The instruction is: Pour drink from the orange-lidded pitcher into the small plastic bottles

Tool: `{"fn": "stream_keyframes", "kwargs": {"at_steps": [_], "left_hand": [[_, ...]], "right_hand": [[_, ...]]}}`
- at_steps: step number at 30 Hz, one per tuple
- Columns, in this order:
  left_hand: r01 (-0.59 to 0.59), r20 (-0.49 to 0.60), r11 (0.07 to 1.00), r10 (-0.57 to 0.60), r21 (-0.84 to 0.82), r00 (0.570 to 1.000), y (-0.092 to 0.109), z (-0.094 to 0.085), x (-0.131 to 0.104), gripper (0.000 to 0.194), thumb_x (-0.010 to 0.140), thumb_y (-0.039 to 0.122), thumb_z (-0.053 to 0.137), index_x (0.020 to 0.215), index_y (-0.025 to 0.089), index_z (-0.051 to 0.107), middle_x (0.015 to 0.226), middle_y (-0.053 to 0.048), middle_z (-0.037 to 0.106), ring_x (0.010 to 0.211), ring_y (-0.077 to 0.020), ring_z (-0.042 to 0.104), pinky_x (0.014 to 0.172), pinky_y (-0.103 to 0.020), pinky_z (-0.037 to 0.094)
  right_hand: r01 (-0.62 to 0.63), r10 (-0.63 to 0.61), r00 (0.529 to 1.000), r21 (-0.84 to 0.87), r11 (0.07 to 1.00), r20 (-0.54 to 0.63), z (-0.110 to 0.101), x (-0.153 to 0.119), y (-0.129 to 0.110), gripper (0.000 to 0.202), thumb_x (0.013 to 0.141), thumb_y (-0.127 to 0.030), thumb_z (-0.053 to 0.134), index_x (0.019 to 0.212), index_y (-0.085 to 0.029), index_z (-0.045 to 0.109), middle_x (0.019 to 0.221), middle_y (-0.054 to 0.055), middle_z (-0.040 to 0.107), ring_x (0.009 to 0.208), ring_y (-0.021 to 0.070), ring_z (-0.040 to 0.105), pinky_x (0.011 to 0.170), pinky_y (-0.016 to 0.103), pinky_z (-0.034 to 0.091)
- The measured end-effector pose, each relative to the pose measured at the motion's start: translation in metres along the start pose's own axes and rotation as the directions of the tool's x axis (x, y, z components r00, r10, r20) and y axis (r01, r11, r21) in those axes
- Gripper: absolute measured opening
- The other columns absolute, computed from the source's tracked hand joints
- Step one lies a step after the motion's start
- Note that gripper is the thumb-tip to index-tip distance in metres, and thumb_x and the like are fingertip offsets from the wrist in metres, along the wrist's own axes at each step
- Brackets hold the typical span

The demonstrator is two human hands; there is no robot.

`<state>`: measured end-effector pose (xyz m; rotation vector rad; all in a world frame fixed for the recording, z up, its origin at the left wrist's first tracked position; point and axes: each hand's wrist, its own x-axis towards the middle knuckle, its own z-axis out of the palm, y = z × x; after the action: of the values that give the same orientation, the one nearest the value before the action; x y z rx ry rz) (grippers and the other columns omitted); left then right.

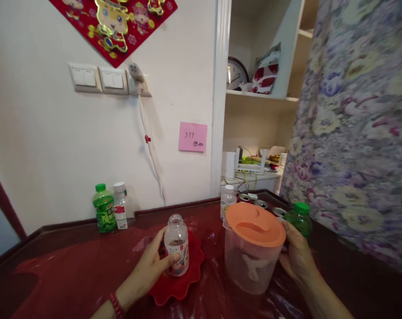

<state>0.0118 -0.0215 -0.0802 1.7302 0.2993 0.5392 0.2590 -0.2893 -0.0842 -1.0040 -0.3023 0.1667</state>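
My left hand point(154, 257) is wrapped round a clear bottle point(176, 243) with no cap and a printed label. The bottle stands upright on or just over a red scalloped plate point(196, 266). To the right, my right hand point(295, 252) grips the handle side of a translucent plastic pitcher point(250, 266); the handle itself is mostly hidden by the fingers. An orange lid point(256, 223) covers the pitcher, which is roughly upright. I cannot tell whether its base touches the table.
A green bottle point(104, 210) and a white-capped bottle point(120, 208) stand by the wall at left. Behind the pitcher are another white-capped bottle point(227, 201), several cans point(261, 204) and a green-capped bottle point(301, 217). Clear plastic film covers the dark red table point(71, 266).
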Motion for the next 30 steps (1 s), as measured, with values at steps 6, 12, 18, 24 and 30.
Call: {"fn": "stream_keyframes", "kwargs": {"at_steps": [6, 12, 18, 24, 30], "left_hand": [[0.008, 0.03, 1.0, -0.008, 0.009, 1.0, 0.0, -0.005, 0.003, 0.076, 0.076, 0.045, 0.075, 0.136, 0.021, 0.035, 0.142, -0.015, 0.051, 0.133, -0.0339, 0.047, 0.11, -0.048, 0.039], [0.01, 0.089, 0.996, -0.018, 0.092, 0.996, 0.015, -0.007, 0.007, 0.073, 0.076, 0.044, 0.075, 0.133, 0.021, 0.037, 0.137, -0.015, 0.055, 0.13, -0.0339, 0.05, 0.108, -0.048, 0.042], [-0.003, 0.109, 0.966, -0.026, 0.259, 0.994, 0.024, -0.013, 0.011, 0.071, 0.077, 0.044, 0.075, 0.133, 0.018, 0.039, 0.135, -0.015, 0.056, 0.126, -0.0327, 0.053, 0.108, -0.045, 0.041], [0.036, 0.154, 0.972, -0.073, 0.233, 0.985, 0.033, -0.013, 0.011, 0.069, 0.077, 0.042, 0.074, 0.133, 0.021, 0.039, 0.137, -0.012, 0.055, 0.13, -0.03, 0.049, 0.112, -0.045, 0.038], [0.059, 0.127, 0.974, -0.088, 0.217, 0.988, 0.038, -0.008, 0.008, 0.077, 0.074, 0.047, 0.076, 0.136, 0.021, 0.041, 0.133, -0.014, 0.059, 0.127, -0.0316, 0.052, 0.109, -0.047, 0.04]], "right_hand": [[0.039, -0.039, 0.999, -0.013, 0.999, 0.032, 0.008, -0.002, -0.007, 0.047, 0.065, -0.059, 0.08, 0.069, -0.018, 0.056, 0.05, -0.007, 0.037, 0.04, 0.005, 0.027, 0.035, 0.017, 0.021], [0.036, -0.036, 0.998, -0.005, 0.999, 0.059, 0.013, -0.003, -0.013, 0.051, 0.062, -0.063, 0.08, 0.07, -0.018, 0.057, 0.049, -0.008, 0.036, 0.039, 0.0049, 0.028, 0.036, 0.018, 0.02], [0.016, -0.016, 0.995, 0.006, 1.0, 0.101, 0.013, -0.006, -0.016, 0.053, 0.062, -0.064, 0.08, 0.067, -0.018, 0.053, 0.049, -0.008, 0.037, 0.039, 0.0047, 0.027, 0.036, 0.018, 0.021], [0.005, -0.007, 0.994, 0.022, 1.0, 0.11, 0.012, -0.004, -0.016, 0.052, 0.063, -0.062, 0.08, 0.067, -0.018, 0.053, 0.049, -0.008, 0.037, 0.039, 0.0045, 0.027, 0.037, 0.017, 0.021], [-0.008, 0.003, 0.994, 0.043, 0.999, 0.11, 0.011, -0.003, -0.013, 0.049, 0.064, -0.06, 0.081, 0.071, -0.017, 0.059, 0.049, -0.008, 0.035, 0.04, 0.0042, 0.026, 0.037, 0.017, 0.021]]}}
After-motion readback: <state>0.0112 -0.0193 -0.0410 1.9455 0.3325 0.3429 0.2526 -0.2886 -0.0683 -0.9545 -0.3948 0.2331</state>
